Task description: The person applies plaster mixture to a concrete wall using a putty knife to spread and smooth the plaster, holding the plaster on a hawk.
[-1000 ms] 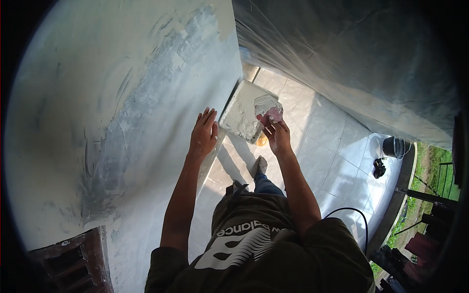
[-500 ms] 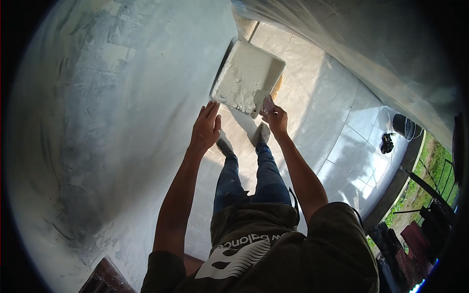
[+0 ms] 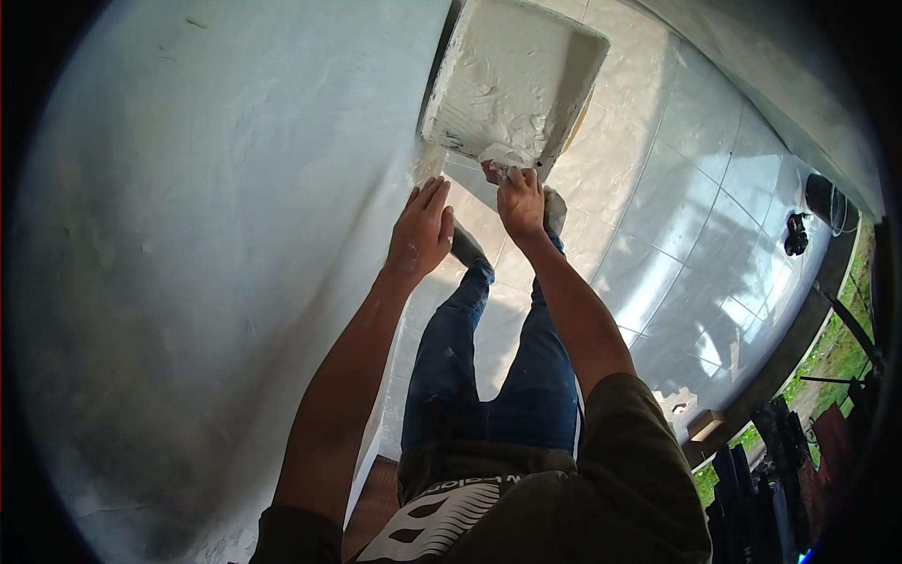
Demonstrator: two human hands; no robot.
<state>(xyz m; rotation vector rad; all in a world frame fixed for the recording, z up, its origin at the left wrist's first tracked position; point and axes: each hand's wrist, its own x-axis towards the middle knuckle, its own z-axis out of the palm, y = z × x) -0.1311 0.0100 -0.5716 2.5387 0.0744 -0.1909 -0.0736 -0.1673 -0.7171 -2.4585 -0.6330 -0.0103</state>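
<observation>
My right hand (image 3: 521, 199) is closed around a small reddish scraper (image 3: 489, 173), at the near rim of a tray (image 3: 575, 86). A lump of wet white filler (image 3: 505, 153) sits on the scraper's blade, much of which is hidden by the filler and my fingers. Spread over the tray's floor is more of this pale paste (image 3: 498, 70), ridged and smeared. To the left, my left hand (image 3: 421, 232) is empty, its fingers stretched out beside the wall (image 3: 282, 188), just below the tray's near left corner.
My legs in jeans (image 3: 442, 367) stand on the tiled floor (image 3: 658, 226) below the tray. A dark bucket (image 3: 825, 199) and a small black object (image 3: 797, 235) are at the right. A small brown block (image 3: 705, 426) lies near the floor's edge, with hanging clothes (image 3: 780, 451) beyond.
The view has shifted, so the tray appears higher and larger. My right hand has turned and moved left along the tray's near rim, and a filler lump now shows on the scraper.
</observation>
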